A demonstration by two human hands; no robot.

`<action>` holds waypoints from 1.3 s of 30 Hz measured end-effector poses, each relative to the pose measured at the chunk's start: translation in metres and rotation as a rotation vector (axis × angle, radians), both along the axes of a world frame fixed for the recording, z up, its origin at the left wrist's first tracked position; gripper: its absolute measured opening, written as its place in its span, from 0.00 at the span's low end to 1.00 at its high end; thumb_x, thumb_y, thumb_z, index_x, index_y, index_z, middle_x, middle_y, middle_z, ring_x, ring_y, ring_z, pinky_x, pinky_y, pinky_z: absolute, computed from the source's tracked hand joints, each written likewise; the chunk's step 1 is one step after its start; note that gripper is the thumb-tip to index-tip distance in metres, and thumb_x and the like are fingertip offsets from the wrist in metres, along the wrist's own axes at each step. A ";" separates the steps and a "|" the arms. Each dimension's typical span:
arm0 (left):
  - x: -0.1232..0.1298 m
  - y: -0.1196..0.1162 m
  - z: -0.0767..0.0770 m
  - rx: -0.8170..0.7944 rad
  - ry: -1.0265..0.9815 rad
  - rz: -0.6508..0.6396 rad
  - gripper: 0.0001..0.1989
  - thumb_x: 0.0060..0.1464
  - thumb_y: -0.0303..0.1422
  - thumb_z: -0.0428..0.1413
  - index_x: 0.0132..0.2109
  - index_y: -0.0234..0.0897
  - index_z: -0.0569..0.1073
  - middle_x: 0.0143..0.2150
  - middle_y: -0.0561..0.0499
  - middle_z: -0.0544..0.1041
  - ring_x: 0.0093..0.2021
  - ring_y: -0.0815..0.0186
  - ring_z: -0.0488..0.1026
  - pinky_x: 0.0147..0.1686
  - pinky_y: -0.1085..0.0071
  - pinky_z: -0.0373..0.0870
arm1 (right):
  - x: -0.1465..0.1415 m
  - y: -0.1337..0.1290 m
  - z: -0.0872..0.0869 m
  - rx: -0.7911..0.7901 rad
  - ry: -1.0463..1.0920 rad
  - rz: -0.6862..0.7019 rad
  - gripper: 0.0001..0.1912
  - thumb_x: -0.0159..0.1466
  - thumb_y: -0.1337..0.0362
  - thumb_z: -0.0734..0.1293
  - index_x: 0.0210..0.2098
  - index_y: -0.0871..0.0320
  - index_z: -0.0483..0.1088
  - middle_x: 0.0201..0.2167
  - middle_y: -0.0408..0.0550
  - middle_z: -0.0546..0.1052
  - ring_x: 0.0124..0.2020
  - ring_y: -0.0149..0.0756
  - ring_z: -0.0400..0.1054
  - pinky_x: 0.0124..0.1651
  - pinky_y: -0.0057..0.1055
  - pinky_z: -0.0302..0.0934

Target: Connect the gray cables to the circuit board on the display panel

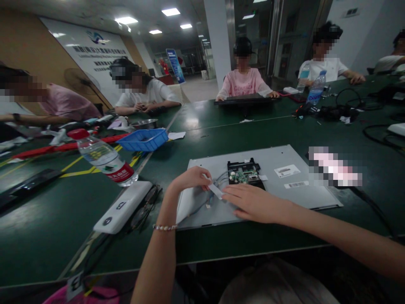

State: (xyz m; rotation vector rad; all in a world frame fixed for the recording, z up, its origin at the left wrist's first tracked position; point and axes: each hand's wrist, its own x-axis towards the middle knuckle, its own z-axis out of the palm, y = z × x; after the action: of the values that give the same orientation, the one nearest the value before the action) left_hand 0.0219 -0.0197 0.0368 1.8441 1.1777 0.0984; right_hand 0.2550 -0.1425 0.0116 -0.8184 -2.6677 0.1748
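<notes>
The left hand [196, 178] is pinching one end of a white strip [216, 191] above the panel [202, 211], left of the circuit board [245, 175], while the right hand [253, 202] is touching the other end, fingers together.

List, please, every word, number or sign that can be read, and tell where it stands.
"13", or "E1" turned round: white device.
"3", or "E" turned round: hanging tag.
Too small or blurred to read: wall sign, blue banner, red-capped bottle, blue-capped bottle, panel stickers.
</notes>
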 end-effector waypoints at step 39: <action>0.002 0.000 -0.004 0.311 0.103 -0.303 0.13 0.44 0.39 0.59 0.37 0.36 0.72 0.30 0.53 0.74 0.29 0.67 0.70 0.30 0.73 0.62 | -0.017 0.006 -0.012 -0.042 0.023 0.018 0.23 0.67 0.56 0.58 0.54 0.65 0.63 0.58 0.59 0.65 0.59 0.44 0.59 0.60 0.39 0.55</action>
State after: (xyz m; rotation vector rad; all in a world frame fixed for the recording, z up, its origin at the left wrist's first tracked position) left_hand 0.0239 -0.0199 0.0327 2.3063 0.9784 0.0140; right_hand 0.2383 -0.1367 -0.0007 -0.8009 -2.6588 0.2443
